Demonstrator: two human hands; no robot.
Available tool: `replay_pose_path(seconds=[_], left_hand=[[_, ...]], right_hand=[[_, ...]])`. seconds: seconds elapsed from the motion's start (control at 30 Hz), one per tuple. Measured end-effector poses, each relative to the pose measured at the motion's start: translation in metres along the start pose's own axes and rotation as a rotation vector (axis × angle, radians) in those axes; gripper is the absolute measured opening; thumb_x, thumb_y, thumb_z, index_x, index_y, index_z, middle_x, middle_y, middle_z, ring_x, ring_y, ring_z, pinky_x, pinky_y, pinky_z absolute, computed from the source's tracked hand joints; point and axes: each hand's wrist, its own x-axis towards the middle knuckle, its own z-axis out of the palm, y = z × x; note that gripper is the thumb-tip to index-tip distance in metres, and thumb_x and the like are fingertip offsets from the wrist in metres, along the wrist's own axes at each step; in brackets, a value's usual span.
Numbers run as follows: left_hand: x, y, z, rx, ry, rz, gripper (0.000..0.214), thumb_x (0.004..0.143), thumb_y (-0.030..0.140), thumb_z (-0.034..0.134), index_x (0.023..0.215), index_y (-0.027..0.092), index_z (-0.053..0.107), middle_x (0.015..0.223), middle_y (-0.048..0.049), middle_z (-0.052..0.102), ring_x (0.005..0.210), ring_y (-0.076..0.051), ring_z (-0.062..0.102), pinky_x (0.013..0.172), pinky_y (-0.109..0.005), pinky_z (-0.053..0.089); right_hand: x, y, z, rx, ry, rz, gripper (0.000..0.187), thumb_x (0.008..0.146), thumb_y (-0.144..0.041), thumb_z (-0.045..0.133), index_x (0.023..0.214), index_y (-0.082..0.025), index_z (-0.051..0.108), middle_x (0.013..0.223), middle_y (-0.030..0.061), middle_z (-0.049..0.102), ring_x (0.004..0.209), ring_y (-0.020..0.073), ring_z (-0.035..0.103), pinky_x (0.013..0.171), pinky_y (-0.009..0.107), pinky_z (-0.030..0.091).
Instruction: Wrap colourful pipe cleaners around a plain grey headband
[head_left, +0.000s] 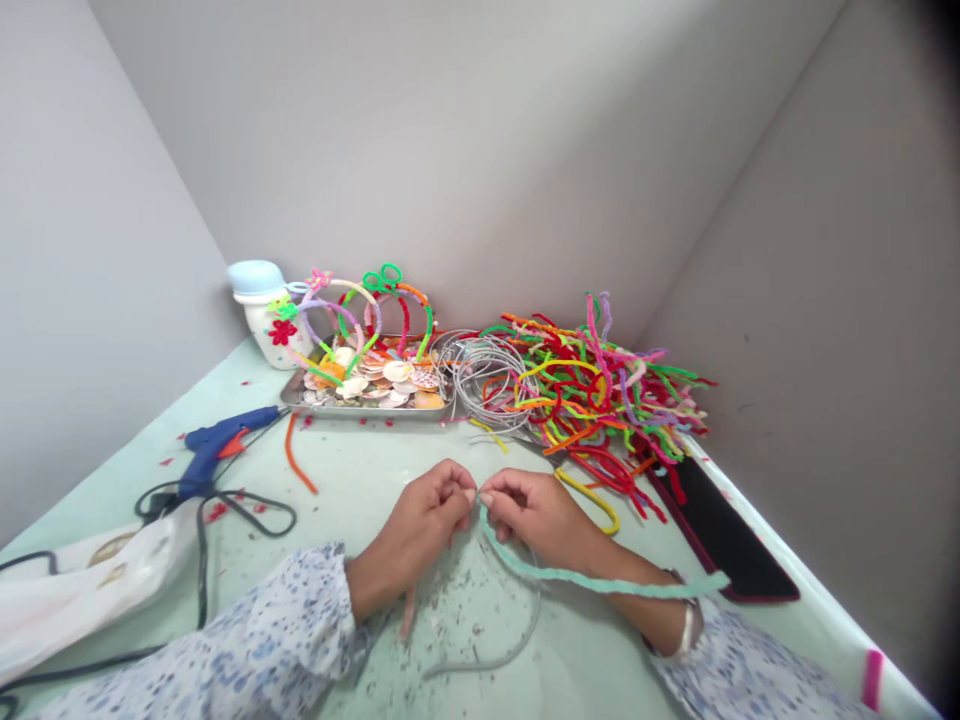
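My left hand (431, 515) and my right hand (544, 515) meet fingertip to fingertip above the table. Between my right thumb and fingers is the end of a mint-green pipe cleaner (592, 575), whose long tail curves down and lies across my right forearm. A grey wire (517, 648) curves on the table below and runs up behind the right hand. My left hand is closed in a pinch right at the pipe cleaner's tip; what lies inside its fingers is hidden. A pinkish pipe cleaner (409, 612) shows beneath my left wrist.
Behind stand a metal tray (367, 411) of shells, headbands (431, 325), a white jar (262, 325), coiled wire (487, 375) and a heap of pipe cleaners (600, 385). A blue glue gun (201, 465) with its cord and a plastic bag (97, 580) lie left; a dark panel (724, 525) right.
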Motion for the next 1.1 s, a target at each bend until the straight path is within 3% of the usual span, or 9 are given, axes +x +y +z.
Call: replay_pose_path(seconds=[0.23, 0.63, 0.97, 1.1], left_hand=[[0.0002, 0.0015, 0.0007, 0.006, 0.007, -0.004, 0.015, 0.081, 0.032, 0.05, 0.083, 0.018, 0.053, 0.055, 0.0057, 0.049, 0.044, -0.007, 0.038, 0.043, -0.017, 0.029], [0.0, 0.0024, -0.0004, -0.01, -0.013, -0.006, 0.013, 0.082, 0.03, 0.049, 0.083, 0.018, 0.052, 0.055, 0.006, 0.047, 0.046, -0.008, 0.039, 0.044, -0.017, 0.03], [0.0012, 0.0035, 0.0008, -0.004, -0.025, -0.028, 0.013, 0.082, 0.031, 0.049, 0.083, 0.018, 0.051, 0.056, 0.0055, 0.049, 0.045, -0.007, 0.038, 0.043, -0.017, 0.029], [0.0009, 0.0049, 0.0008, 0.002, -0.019, -0.021, 0.012, 0.082, 0.029, 0.049, 0.082, 0.018, 0.051, 0.056, 0.0052, 0.049, 0.046, -0.008, 0.038, 0.044, -0.017, 0.03]], right_hand=[[-0.0043, 0.0016, 0.003, -0.406, 0.146, -0.314, 0.015, 0.087, -0.018, 0.047, 0.085, -0.018, 0.062, 0.079, 0.0025, 0.065, 0.071, 0.0141, 0.058, 0.066, 0.024, 0.042], [-0.0041, 0.0039, 0.0013, -0.418, 0.128, -0.334, 0.009, 0.086, -0.019, 0.052, 0.086, -0.019, 0.06, 0.077, 0.0006, 0.063, 0.069, 0.013, 0.056, 0.063, 0.023, 0.041], [-0.0067, 0.006, 0.0055, -0.798, 0.15, -0.401, 0.016, 0.092, -0.021, 0.042, 0.09, -0.018, 0.058, 0.08, 0.0041, 0.062, 0.069, 0.0159, 0.058, 0.061, 0.026, 0.038], [-0.0073, 0.0057, 0.0058, -0.852, 0.144, -0.401, 0.016, 0.092, -0.019, 0.041, 0.089, -0.018, 0.057, 0.079, 0.0036, 0.061, 0.069, 0.0158, 0.058, 0.06, 0.027, 0.036]])
